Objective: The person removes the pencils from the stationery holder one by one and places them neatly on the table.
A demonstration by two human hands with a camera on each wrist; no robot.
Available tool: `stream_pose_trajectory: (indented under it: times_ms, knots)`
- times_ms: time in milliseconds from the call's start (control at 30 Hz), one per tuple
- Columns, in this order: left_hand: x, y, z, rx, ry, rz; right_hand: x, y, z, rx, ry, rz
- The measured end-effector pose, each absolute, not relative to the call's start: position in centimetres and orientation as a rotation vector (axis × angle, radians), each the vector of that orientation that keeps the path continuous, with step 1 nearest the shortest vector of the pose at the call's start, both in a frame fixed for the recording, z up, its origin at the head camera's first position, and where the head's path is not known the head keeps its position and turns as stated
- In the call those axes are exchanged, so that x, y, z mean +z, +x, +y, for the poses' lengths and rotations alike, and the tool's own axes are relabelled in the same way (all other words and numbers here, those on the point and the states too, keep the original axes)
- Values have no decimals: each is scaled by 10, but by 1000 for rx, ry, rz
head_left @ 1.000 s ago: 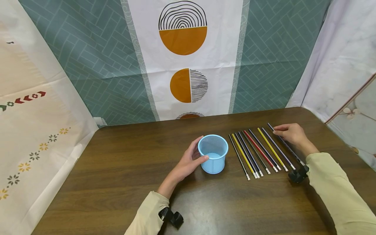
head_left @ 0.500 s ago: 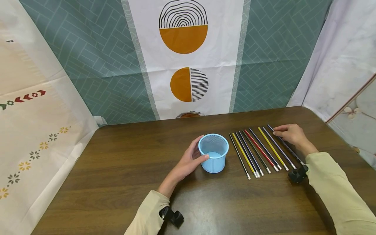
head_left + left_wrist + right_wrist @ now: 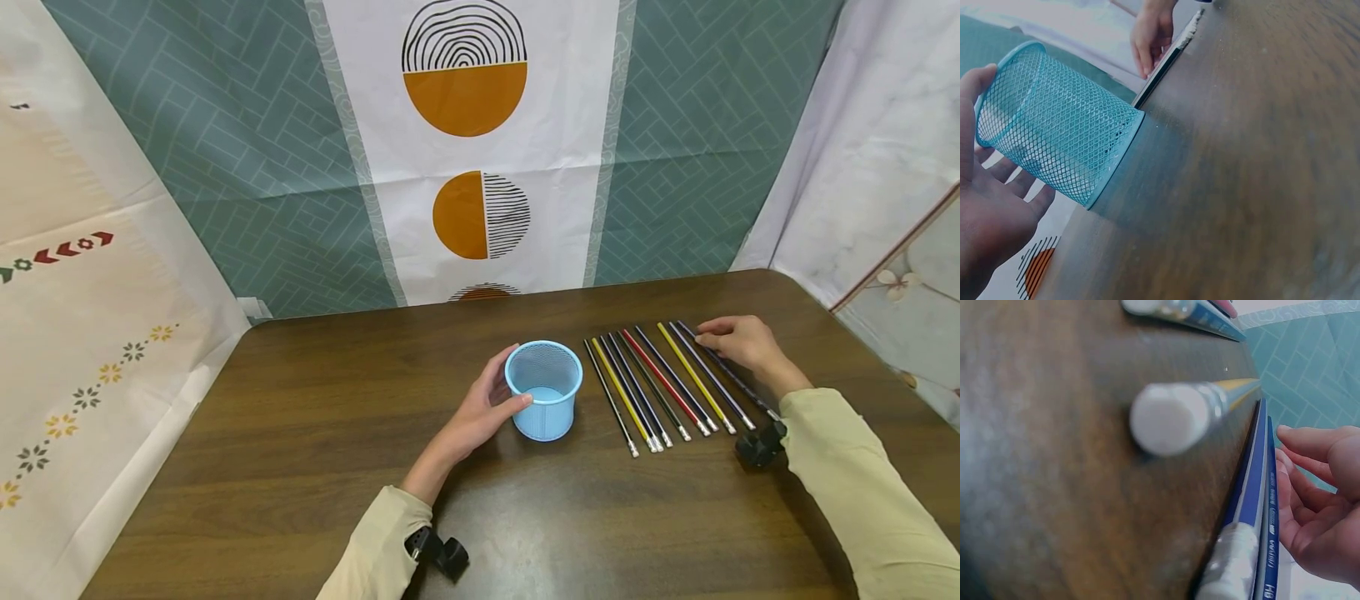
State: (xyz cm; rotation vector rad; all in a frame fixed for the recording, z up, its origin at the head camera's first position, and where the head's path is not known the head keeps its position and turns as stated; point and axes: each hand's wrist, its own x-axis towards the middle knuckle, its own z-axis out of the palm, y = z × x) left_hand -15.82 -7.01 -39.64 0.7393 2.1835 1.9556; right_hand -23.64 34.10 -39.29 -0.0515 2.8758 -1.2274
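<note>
A light-blue mesh pencil cup [image 3: 543, 417] stands upright on the table. My left hand [image 3: 487, 408] grips it from the left, thumb near the front of its rim. To its right, several pencils [image 3: 660, 387] lie side by side, eraser ends toward me, in yellow, red, blue and dark colours. My right hand [image 3: 742, 343] is beside the far part of the rightmost pencil, a dark blue one [image 3: 1270, 519] with printed lettering. In the right wrist view its thumb and fingertips are right at that pencil's side, with none of the pencil seen between them.
The brown wooden table [image 3: 337, 417] has a patterned green and white curtain [image 3: 285, 167] behind it. White cloths [image 3: 885, 142] hang at the sides. A black wrist camera [image 3: 437, 554] is worn on each sleeve.
The rightmost pencil's far end has shifted slightly left and toward me, closer to the neighbouring pencil. My right hand has hardly moved. The left hand and cup stay in place.
</note>
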Motion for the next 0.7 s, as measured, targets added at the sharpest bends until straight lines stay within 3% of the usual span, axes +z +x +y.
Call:
stream_pose_trajectory:
  times_ms: [267,700]
  knots:
    - [-395,-159,-72,1953,761,2160,-391,-231,341,-1255,-24,2870]
    - [-393,-161,-88,1933,832,2106,-369,-209,319,-1020,-219,3099]
